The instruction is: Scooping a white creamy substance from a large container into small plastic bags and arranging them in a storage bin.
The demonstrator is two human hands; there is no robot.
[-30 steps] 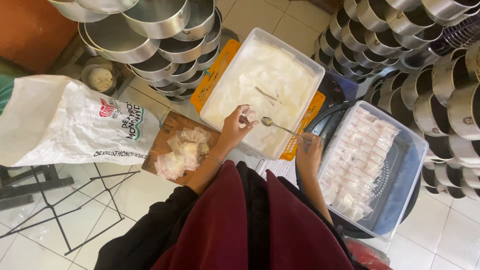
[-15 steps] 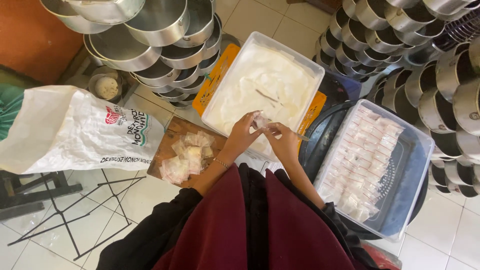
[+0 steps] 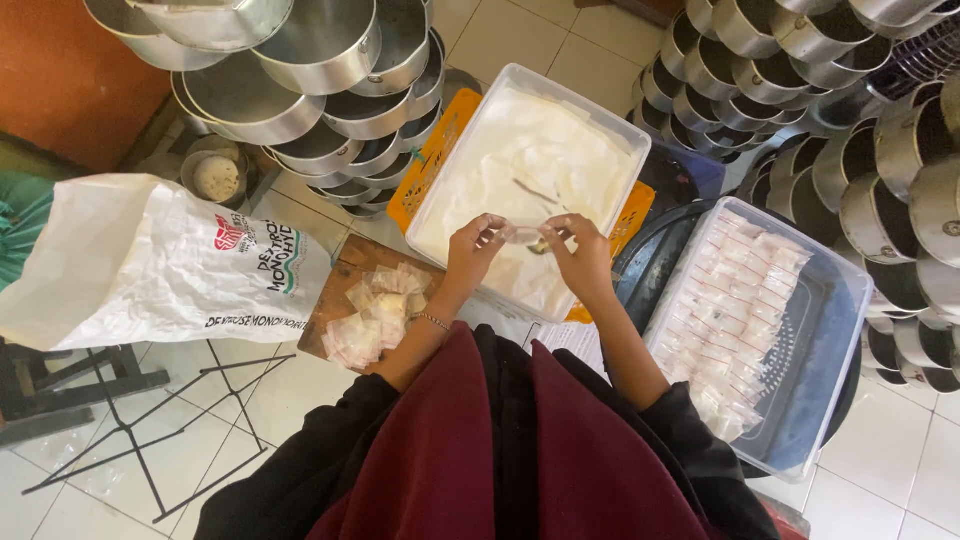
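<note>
At the far left a big white sack lies on its side on the tiled floor, with stacked metal pans above it. Next to the sack, a pile of small clear bags sits on a wooden board.

The left hand is raised over the near edge of the white powder tub, its fingers pinched shut on the left end of one small clear pouch. The pouch hangs between both hands, just above the powder. The right hand pinches the pouch's other end, its grip closed on it too; a spoon seems to sit under these fingers, but that is too hidden to be sure.

Further right, a clear bin holds rows of filled packets. More metal pans are stacked at the far right.
</note>
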